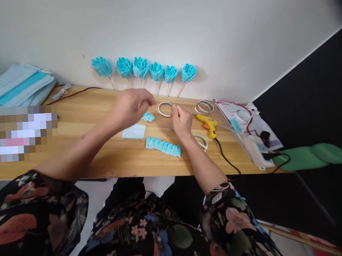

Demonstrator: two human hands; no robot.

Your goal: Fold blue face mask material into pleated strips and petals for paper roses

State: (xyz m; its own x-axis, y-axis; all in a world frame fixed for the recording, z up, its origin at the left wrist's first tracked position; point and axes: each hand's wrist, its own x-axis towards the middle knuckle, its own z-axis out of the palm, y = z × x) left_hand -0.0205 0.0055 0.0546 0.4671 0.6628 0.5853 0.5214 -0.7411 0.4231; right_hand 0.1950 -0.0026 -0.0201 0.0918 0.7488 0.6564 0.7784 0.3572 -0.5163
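Above the middle of the table, my left hand (134,105) has its fingers curled and pressed together; what they hold, if anything, is too small to make out. My right hand (182,121) is closed in a pinch to its right, its fingertips hiding whatever is between them. Just left of the right fingertips appears a thin tape roll (159,112). Beneath the hands lie a pleated blue strip (163,146), a flat pale-blue rectangle (133,132) and a smaller pleated blue piece (149,117), partly covered by my left hand.
Several blue flowers (140,67) on sticks lean against the wall. A yellow glue gun (210,126), more tape rolls (197,108) and a power strip (255,150) are on the right. A stack of face masks (16,88) sits at far left, near a blurred patch.
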